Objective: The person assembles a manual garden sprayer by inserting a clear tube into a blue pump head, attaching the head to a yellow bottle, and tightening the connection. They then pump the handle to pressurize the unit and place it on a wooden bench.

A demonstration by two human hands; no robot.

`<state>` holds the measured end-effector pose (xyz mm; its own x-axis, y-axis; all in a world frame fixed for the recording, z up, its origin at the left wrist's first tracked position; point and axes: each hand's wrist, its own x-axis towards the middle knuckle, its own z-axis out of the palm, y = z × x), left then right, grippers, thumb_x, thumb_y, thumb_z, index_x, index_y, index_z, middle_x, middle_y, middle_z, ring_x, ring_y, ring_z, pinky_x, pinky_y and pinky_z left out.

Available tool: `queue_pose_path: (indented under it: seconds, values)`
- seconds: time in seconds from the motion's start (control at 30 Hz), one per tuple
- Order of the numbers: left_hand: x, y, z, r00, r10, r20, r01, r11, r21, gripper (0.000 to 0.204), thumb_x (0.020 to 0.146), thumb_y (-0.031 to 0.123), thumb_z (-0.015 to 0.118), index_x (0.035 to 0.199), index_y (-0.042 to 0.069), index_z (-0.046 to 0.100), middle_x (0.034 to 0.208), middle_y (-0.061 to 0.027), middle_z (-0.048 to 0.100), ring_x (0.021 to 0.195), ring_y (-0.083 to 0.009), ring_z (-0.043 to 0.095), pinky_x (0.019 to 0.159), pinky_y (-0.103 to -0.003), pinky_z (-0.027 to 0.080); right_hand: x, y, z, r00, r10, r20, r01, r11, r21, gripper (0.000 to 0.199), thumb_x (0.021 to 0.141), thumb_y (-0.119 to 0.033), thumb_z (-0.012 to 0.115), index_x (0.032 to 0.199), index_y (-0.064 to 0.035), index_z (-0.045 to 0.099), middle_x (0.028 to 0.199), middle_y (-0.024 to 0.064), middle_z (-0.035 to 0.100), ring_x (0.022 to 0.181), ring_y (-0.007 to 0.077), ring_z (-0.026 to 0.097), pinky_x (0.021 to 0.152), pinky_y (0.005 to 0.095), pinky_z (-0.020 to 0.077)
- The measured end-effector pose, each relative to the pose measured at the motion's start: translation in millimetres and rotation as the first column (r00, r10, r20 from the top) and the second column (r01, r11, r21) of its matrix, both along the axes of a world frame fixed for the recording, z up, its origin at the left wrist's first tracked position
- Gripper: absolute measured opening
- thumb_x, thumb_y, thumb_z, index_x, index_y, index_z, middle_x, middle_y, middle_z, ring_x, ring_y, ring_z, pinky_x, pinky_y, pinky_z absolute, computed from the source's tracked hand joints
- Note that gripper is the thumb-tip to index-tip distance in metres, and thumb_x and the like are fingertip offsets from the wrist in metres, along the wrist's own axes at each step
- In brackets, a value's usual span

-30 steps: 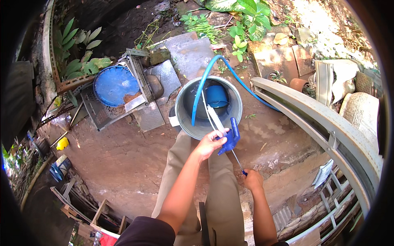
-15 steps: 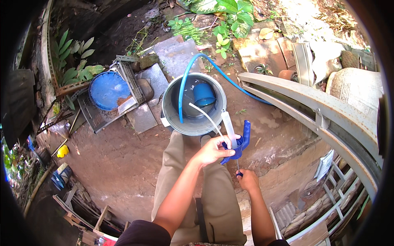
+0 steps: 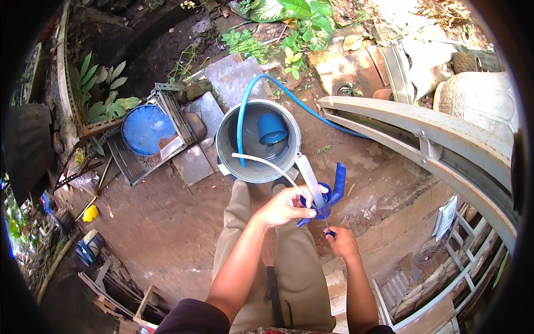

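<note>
Blue pump head point(image 3: 336, 192) gripped in left hand point(image 3: 289, 207), plunger handle point(image 3: 330, 234) in right hand point(image 3: 343, 243). White cylinder point(image 3: 309, 178) now swung toward four o'clock of bucket point(image 3: 227, 136); rod point(image 3: 327, 224) seemingly pushed deeper.

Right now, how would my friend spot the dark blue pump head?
Find the big round grey bucket before the person's legs. Nearer the person, to its right, the left grip holds the pump head. Unlike the lighter blue hose, it's dark blue, with a thick projecting piece and a whitish cylinder.
</note>
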<state>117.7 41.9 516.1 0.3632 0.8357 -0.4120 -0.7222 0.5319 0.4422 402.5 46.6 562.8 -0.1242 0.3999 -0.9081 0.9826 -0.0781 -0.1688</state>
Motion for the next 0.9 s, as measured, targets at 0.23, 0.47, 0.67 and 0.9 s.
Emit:
queue_pose_path:
  seconds: [0.23, 0.47, 0.67, 0.9]
  values:
    - [-13.8, 8.9, 8.4, 1.0, 0.0, -0.026, 0.001, 0.999, 0.04, 0.025, 0.087, 0.002, 0.078, 0.086, 0.008, 0.054, 0.149, -0.0135, 0.052, 0.109, -0.0116, 0.057, 0.086, -0.029, 0.05, -14.9, 4.3, 8.7, 0.984, -0.165, -0.067, 0.166, 0.986, 0.009, 0.017, 0.084, -0.008, 0.077, 0.101, -0.0081, 0.075, 0.095, 0.0177, 0.069, 0.084, 0.0352, 0.068, 0.076, 0.0443, 0.0537]
    - [-18.7, 3.3, -7.1, 0.999, -0.048, -0.022, 0.049, 0.997, 0.066, 0.029, 0.087, 0.005, 0.079, 0.083, 0.01, 0.05, 0.144, -0.0147, 0.056, 0.123, -0.0167, 0.053, 0.099, -0.033, 0.046, -49.5, 4.5, 13.6, 0.926, -0.296, -0.236, 0.314, 0.948, 0.043, 0.02, 0.084, -0.009, 0.079, 0.104, -0.005, 0.076, 0.083, 0.0135, 0.067, 0.063, 0.0192, 0.061, 0.063, 0.0343, 0.0515]
    - [-10.8, -4.1, -10.0, 0.99, -0.135, 0.041, 0.133, 0.99, 0.037, 0.028, 0.084, 0.006, 0.081, 0.082, 0.009, 0.053, 0.148, -0.015, 0.052, 0.139, -0.0258, 0.044, 0.112, -0.043, 0.036, -78.6, 10.4, 22.6, 0.862, -0.452, -0.23, 0.468, 0.883, 0.017, 0.019, 0.084, -0.008, 0.079, 0.1, 0.0001, 0.074, 0.076, 0.0078, 0.062, 0.061, 0.0125, 0.055, 0.058, 0.0304, 0.0473]
    - [-11.6, -9.3, -0.4, 0.994, -0.103, 0.023, 0.102, 0.994, 0.047, 0.03, 0.086, 0.006, 0.08, 0.081, 0.008, 0.051, 0.146, -0.014, 0.054, 0.127, -0.0191, 0.052, 0.106, -0.037, 0.042, -75.7, 8.1, 20.9, 0.858, -0.441, -0.264, 0.479, 0.872, 0.098, 0.02, 0.082, -0.01, 0.081, 0.095, 0.0025, 0.072, 0.077, 0.0067, 0.062, 0.062, 0.0113, 0.056, 0.058, 0.0294, 0.0468]
